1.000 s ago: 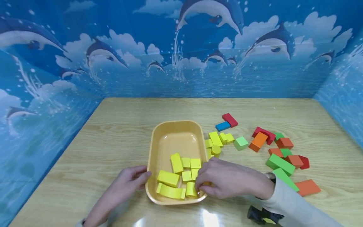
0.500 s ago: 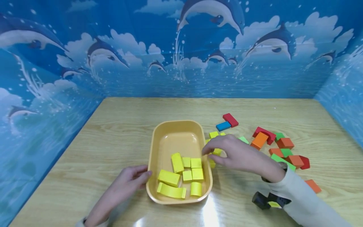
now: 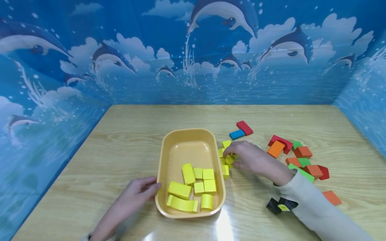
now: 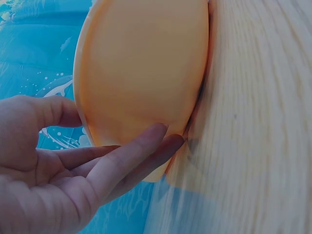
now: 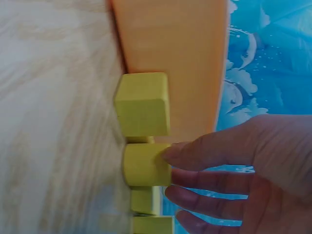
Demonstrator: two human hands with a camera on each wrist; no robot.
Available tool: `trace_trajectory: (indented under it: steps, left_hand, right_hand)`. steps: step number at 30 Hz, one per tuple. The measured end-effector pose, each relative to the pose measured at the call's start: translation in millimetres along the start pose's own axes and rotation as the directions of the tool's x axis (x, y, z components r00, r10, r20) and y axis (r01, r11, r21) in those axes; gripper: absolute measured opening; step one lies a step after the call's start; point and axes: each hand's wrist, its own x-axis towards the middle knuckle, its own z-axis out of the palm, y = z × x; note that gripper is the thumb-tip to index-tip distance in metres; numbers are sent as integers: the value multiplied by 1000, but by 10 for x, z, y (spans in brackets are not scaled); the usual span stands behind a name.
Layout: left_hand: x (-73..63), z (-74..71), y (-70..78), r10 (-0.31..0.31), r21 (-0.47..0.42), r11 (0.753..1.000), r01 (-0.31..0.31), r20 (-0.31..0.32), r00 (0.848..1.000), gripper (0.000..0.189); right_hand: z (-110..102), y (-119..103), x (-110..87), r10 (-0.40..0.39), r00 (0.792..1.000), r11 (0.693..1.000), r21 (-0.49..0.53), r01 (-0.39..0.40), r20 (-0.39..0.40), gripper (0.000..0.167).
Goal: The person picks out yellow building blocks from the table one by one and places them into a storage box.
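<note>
A tan plastic tray (image 3: pixel 188 137) stands mid-table with several yellow blocks (image 3: pixel 180 189) in its near half. My left hand (image 3: pixel 137 194) holds its left side, thumb at the rim and fingers along the outer wall (image 4: pixel 141 73). Just right of the tray, my right hand (image 3: pixel 248 157) has its thumb and fingers about a yellow cylinder block (image 5: pixel 146 165). In the right wrist view the thumb touches the cylinder's top edge. A yellow cube (image 5: pixel 142 105) stands beside it against the tray wall. My right hand hides some neighbouring blocks in the head view.
Red (image 3: pixel 245 127) and blue (image 3: pixel 237 134) blocks lie behind the right hand. Orange (image 3: pixel 275 149), green (image 3: pixel 304 162) and red blocks are scattered at the right, partly covered by the right sleeve. A dolphin-print backdrop (image 3: pixel 193 80) rises behind the table.
My right hand has left the yellow half-round block in the tray's near right corner. It has moved out over the rim to the yellow cylinder. The left hand stays put.
</note>
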Motion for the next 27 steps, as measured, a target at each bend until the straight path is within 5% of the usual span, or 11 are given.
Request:
trace_trajectory:
  steps: [7, 19, 22, 27]
  left_hand:
    - [13, 20, 14, -47, 6, 999, 47, -30, 998, 43]
    - [0, 7, -24, 27, -13, 1000, -27, 12, 1000, 45]
    - [-5, 10, -7, 1, -2, 1000, -1, -7, 1000, 45]
    - [-4, 14, 11, -37, 12, 999, 38, -29, 999, 43]
  right_hand:
    - [84, 46, 34, -53, 998, 998, -40, 52, -21, 30]
    - [41, 13, 5, -1, 1000, 999, -50, 0, -9, 29]
    - [-40, -34, -33, -4, 998, 999, -43, 2, -63, 31]
    - [-124, -97, -71, -144, 970, 988, 26, 151, -195, 34]
